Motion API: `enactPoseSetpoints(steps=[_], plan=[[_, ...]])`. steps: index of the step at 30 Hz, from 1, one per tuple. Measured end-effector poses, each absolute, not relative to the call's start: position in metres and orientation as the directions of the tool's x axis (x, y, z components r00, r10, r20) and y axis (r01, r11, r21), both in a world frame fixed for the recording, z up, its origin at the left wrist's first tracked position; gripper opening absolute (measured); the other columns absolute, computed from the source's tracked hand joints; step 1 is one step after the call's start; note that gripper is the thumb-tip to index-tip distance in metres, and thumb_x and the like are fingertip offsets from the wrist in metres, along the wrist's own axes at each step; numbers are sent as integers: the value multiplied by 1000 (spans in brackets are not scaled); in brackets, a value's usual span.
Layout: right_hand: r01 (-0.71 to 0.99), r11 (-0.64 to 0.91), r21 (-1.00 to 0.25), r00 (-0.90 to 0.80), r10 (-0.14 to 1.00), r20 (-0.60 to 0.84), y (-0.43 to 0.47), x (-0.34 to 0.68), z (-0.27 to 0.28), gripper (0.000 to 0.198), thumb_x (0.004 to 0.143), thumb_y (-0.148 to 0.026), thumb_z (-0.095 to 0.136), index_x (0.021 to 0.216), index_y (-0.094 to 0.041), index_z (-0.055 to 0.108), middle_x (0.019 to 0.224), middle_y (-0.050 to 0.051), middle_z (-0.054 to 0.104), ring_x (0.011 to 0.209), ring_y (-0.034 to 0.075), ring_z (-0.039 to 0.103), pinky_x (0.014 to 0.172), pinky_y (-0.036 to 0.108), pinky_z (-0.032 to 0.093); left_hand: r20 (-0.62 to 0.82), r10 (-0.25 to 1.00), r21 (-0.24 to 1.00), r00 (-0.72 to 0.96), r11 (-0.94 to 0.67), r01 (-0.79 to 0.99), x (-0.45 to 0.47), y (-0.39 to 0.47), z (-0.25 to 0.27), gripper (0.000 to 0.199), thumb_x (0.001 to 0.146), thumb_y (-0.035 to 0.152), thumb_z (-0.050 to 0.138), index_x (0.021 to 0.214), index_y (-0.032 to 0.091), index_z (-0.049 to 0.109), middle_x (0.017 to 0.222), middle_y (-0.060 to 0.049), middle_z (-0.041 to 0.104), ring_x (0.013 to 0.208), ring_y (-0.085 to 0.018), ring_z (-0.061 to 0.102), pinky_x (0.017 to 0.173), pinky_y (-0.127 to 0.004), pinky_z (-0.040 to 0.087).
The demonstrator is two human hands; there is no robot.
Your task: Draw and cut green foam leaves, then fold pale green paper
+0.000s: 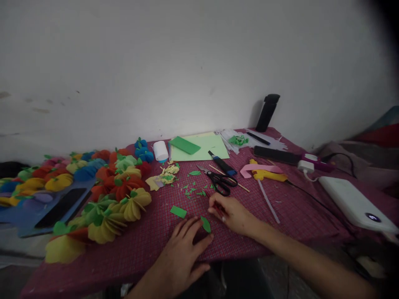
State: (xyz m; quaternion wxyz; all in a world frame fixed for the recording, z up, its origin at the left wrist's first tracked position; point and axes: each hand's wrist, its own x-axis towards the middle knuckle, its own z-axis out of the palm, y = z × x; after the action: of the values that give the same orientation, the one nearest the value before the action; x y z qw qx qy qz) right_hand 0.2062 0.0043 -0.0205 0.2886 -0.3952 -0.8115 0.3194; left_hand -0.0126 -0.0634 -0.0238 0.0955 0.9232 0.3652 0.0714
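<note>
1. Far left, paper balls (pixel 134 204) in yellow, orange, green and blue crowd the cloth (pixel 137 254); a black slab (pixel 61 207) lies among them.
2. Behind, near the wall, a white tub (pixel 160 150) stands just beside pale sheets (pixel 209 152), on which a green sheet (pixel 185 145) rests.
3. In front of the tub are yellow scraps (pixel 169 174).
4. A green strip (pixel 178 211) lies flat, just beyond the left hand (pixel 186 245). That hand is palm down, fingers spread, gripping nothing.
5. The leaf (pixel 205 224), green and pointed, lies on the cloth between the two hands, right by the left fingertips; whether they touch it I cannot tell.
6. The right hand (pixel 229 212), apart from the left, is curled round a red item (pixel 220 209), mostly hidden.
7. Beyond it lie green snippets, open scissors (pixel 222 182) and a cutter (pixel 222 162).
8. Further right: a pink strip (pixel 247 169) by a yellow glue gun (pixel 270 176), a black bottle (pixel 268 113) at the back, then a white power bank (pixel 352 202).
</note>
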Motion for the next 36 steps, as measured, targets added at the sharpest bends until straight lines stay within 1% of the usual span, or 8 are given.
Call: enactPoseSetpoints(steps=[2, 4, 8, 11, 17, 24, 30, 36], plan=[[545, 524, -654, -521, 823, 225, 5, 204, -18, 3, 88, -23, 46, 85, -20, 47, 65, -4, 50, 57, 12, 47, 54, 22, 33, 39, 683, 214, 729, -719, 662, -12, -65, -25, 64, 80, 37, 62, 136, 32, 34, 140, -7, 36, 131, -30, 27, 104, -53, 27], [583, 552, -596, -549, 809, 211, 3, 201, -17, 4, 87, -24, 47, 87, -20, 46, 66, -4, 50, 57, 13, 48, 54, 22, 31, 18, 672, 199, 740, -728, 656, -12, -65, -26, 66, 79, 37, 63, 137, 30, 32, 140, -6, 37, 131, -30, 27, 105, -53, 25], [596, 602, -531, -587, 778, 224, -2, 192, -20, 12, 82, -23, 53, 89, -20, 44, 68, -3, 53, 61, 13, 50, 56, 23, 31, 8, 655, 167, 756, -746, 644, -11, -65, -29, 69, 81, 37, 61, 140, 28, 27, 144, -7, 32, 133, -30, 24, 107, -53, 23], [608, 625, -490, -589, 769, 249, -3, 185, -23, 14, 79, -17, 53, 89, -20, 44, 67, -4, 51, 60, 13, 48, 55, 23, 30, 23, 651, 152, 759, -752, 641, -12, -66, -30, 71, 80, 37, 62, 140, 28, 26, 145, -7, 30, 133, -30, 23, 107, -53, 21], [606, 565, -559, -548, 807, 221, -3, 185, -28, 15, 77, -13, 51, 88, -20, 43, 63, -5, 49, 55, 12, 47, 52, 22, 29, 72, 649, 146, 757, -758, 636, -13, -69, -28, 66, 80, 36, 61, 138, 26, 31, 142, -7, 35, 132, -30, 26, 106, -51, 24], [632, 440, -638, -386, 892, 234, -11, 189, -31, 9, 80, -13, 47, 83, -20, 42, 61, -5, 46, 51, 12, 46, 51, 22, 30, 116, 662, 141, 741, -749, 647, -9, -70, -23, 48, 86, 28, 49, 132, 18, 40, 137, -7, 44, 129, -26, 33, 107, -47, 25], [644, 411, -645, -324, 911, 256, -12, 189, -34, 9, 80, -12, 47, 80, -19, 44, 62, -4, 47, 53, 12, 47, 53, 22, 32, 87, 662, 216, 744, -742, 635, -1, -67, -18, 62, 85, 43, 50, 139, 18, 31, 143, -5, 36, 132, -27, 27, 108, -48, 22], [605, 437, -666, -352, 897, 269, -14, 191, -31, 8, 80, -12, 48, 78, -19, 47, 61, -4, 47, 54, 12, 46, 53, 23, 32, 2, 663, 277, 748, -719, 637, 2, -60, -16, 65, 86, 48, 47, 141, 20, 27, 143, -6, 35, 133, -28, 25, 108, -51, 18]])
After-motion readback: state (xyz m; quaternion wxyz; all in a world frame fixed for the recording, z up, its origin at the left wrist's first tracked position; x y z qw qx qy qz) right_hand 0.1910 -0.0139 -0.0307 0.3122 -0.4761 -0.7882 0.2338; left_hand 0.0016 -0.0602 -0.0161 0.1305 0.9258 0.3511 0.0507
